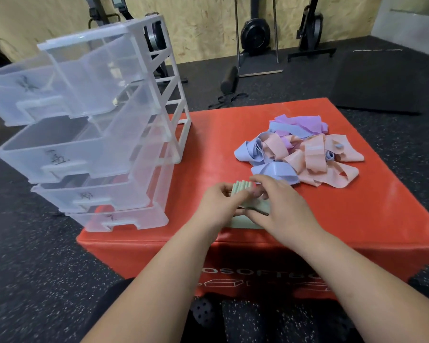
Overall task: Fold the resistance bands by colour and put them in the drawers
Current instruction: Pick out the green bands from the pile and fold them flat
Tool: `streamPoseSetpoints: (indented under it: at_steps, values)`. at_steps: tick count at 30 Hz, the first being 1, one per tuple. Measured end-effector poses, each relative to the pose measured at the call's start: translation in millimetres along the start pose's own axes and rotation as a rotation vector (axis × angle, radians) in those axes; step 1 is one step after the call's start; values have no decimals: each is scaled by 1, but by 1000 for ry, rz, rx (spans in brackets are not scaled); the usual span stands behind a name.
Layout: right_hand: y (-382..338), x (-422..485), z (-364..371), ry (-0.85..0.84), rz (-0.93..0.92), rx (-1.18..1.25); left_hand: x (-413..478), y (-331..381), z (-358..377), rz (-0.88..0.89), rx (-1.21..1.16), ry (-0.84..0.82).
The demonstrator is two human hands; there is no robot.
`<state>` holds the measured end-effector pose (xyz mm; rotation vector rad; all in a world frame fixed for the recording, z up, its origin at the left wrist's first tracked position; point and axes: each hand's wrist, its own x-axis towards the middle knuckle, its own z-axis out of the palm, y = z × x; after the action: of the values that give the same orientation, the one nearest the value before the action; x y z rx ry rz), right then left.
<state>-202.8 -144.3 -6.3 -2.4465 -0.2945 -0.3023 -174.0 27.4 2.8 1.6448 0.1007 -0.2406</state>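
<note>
**Green stack may spring open**

The red padded tabletop (357,206) carries a clear plastic four-drawer unit (89,134), drawers pulled out, and a loose pile of lilac, blue and peach bands (305,154). Near its front edge, the left hand (221,201) and right hand (282,206) each close their grip round the folded mint-green band stack (242,189), apparently pinching it. If either loosens, the springy folds may fan apart.

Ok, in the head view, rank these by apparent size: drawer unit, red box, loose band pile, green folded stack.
red box
drawer unit, close second; its drawers jut toward the camera, so unsure
loose band pile
green folded stack, partly covered
</note>
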Motion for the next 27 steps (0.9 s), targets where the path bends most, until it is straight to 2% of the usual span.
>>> streamPoseSetpoints:
  at_steps: [3,7,11,23,27]
  values:
    - [7,4,2,-95,-56,-53,6,-4,-9,5,145,114]
    - [28,12,3,-229,-18,-195,8,-3,-20,20,278,217]
    - [45,13,1,-359,2,-219,10,-5,-31,8,354,266]
    - [36,14,4,-342,-16,-309,10,-13,-54,-37,453,335]
    - [34,15,5,-355,-12,-333,9,-21,-59,-68,605,275]
